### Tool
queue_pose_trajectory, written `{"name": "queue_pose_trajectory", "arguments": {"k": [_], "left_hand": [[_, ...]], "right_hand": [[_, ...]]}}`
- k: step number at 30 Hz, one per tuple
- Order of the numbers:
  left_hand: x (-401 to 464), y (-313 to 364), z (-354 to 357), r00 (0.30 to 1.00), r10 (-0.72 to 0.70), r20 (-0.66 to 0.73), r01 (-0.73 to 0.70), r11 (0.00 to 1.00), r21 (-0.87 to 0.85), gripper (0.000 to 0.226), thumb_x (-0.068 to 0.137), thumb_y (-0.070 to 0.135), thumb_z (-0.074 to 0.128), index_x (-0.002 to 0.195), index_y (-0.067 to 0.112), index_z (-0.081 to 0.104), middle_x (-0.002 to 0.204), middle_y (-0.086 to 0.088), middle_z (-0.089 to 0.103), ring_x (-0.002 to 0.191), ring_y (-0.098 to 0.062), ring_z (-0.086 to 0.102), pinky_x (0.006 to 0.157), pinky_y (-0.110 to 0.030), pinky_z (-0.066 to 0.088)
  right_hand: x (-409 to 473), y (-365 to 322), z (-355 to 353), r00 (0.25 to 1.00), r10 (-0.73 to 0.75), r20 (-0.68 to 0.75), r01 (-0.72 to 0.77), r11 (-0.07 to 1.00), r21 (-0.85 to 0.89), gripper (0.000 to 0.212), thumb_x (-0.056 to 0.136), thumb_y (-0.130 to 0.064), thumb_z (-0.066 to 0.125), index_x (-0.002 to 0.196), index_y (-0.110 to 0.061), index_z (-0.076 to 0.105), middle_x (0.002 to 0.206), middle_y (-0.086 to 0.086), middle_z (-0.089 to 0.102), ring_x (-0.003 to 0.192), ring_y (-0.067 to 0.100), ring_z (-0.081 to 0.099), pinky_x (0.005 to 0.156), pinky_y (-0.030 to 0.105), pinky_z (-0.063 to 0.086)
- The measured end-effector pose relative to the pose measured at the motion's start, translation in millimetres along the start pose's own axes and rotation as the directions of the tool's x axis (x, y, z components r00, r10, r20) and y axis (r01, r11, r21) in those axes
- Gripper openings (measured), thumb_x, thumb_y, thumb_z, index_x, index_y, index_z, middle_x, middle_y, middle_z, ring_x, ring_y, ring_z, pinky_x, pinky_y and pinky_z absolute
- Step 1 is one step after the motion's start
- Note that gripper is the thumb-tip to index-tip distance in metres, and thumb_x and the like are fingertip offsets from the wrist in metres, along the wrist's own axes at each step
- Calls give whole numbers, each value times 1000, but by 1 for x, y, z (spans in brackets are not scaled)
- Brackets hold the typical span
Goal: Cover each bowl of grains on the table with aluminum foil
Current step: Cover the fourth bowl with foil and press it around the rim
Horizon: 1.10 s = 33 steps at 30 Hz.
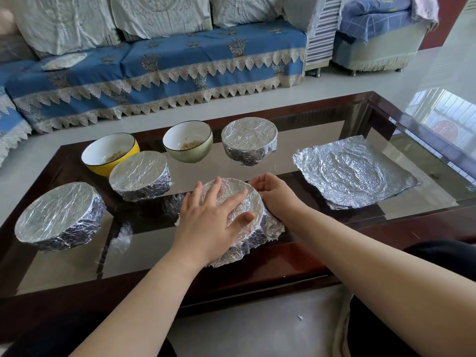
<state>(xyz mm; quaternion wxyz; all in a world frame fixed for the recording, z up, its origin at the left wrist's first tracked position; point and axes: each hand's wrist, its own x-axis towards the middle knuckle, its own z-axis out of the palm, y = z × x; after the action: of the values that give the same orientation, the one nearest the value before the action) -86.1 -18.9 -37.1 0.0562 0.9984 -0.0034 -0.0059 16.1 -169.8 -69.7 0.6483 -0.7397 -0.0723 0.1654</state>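
A foil-draped bowl (253, 202) sits at the table's near middle, its foil skirt flaring loose onto the glass. My left hand (206, 217) lies flat on its top with fingers spread. My right hand (273, 194) cups the bowl's right side, fingers curled against the foil. Three wrapped bowls stand around: far left (59, 215), left middle (140, 175) and back right (249, 140). A yellow bowl (109, 153) and a green bowl (189, 144) stand uncovered with grains inside. Spare foil sheets (355, 171) lie flat at the right.
The table is dark wood with a glass top (425, 189); its near edge runs just below the bowl. A blue-covered sofa (180, 63) stands beyond the table. A small foil scrap (299, 317) lies on the floor near my knees.
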Motion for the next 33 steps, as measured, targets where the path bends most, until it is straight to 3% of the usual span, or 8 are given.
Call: {"name": "queue_pose_trajectory", "arguments": {"k": [6, 10, 13, 16, 20, 26, 30, 33], "left_hand": [[0, 0, 0, 1000, -10, 16, 10, 1000, -11, 95, 60, 91, -22, 146, 63, 8, 166, 2, -3, 151, -33, -6, 121, -54, 3], [0, 2, 0, 999, -32, 13, 32, 999, -7, 92, 63, 90, -18, 146, 63, 8, 166, 0, -3, 151, -35, -5, 121, -54, 3], [-2, 6, 1, 997, -82, 14, 82, 997, -4, 87, 66, 87, -14, 147, 61, 6, 166, -1, -3, 150, -37, -5, 121, -55, 2], [-3, 12, -1, 992, -119, 33, 119, 993, 15, 86, 70, 87, -15, 149, 58, 6, 166, -1, -4, 150, -38, -5, 121, -55, 2], [-5, 18, -7, 986, -136, 98, 137, 991, 0, 88, 67, 85, -8, 150, 57, 6, 166, 0, -9, 150, -38, -8, 120, -55, -1], [-7, -1, -17, 988, -97, 123, 85, 991, 106, 105, 61, 93, -15, 154, 46, 1, 166, 1, -9, 149, -32, 2, 116, -55, 12], [-9, -9, -16, 985, 78, 154, -92, 992, 87, 125, 42, 100, -18, 154, 45, -8, 163, -1, -23, 149, -27, -22, 119, -51, -10], [-8, -7, -13, 978, 117, 174, -120, 993, 10, 124, 42, 105, -6, 153, 49, -9, 162, 1, -24, 149, -24, -23, 119, -45, -12]], "right_hand": [[0, -10, -8, 972, -232, 22, 220, 882, -418, 32, 81, 5, 58, 77, -27, 56, 73, -9, 62, 64, 8, 53, 66, 24, 46], [-3, -25, -15, 996, -90, 28, 94, 943, -319, 37, 83, 9, 41, 76, -17, 66, 49, -9, 59, 39, -1, 46, 44, 18, 37], [-11, -31, -12, 998, -38, 45, 51, 944, -326, 22, 94, -16, 52, 76, -17, 65, 39, -14, 50, 35, -1, 43, 44, 18, 34], [-19, -23, 2, 992, -121, -44, 92, 901, -425, 28, 93, -39, 59, 78, -15, 64, 50, -9, 51, 43, 6, 45, 49, 23, 35], [-21, -19, 8, 964, -229, -134, 133, 853, -505, 21, 92, -36, 63, 79, -19, 62, 58, -12, 51, 52, 3, 45, 50, 21, 31], [-17, -21, 4, 964, -259, -61, 183, 810, -558, 22, 90, -34, 65, 83, -14, 68, 69, -6, 62, 64, 13, 56, 61, 31, 44], [-11, -21, 2, 966, -257, 3, 218, 815, -537, 20, 89, -33, 66, 83, -15, 70, 66, -7, 62, 57, 5, 52, 56, 26, 40], [-9, -23, 3, 968, -251, 17, 221, 816, -535, 20, 90, -35, 65, 82, -17, 71, 60, -9, 57, 51, 1, 47, 50, 18, 34]]}}
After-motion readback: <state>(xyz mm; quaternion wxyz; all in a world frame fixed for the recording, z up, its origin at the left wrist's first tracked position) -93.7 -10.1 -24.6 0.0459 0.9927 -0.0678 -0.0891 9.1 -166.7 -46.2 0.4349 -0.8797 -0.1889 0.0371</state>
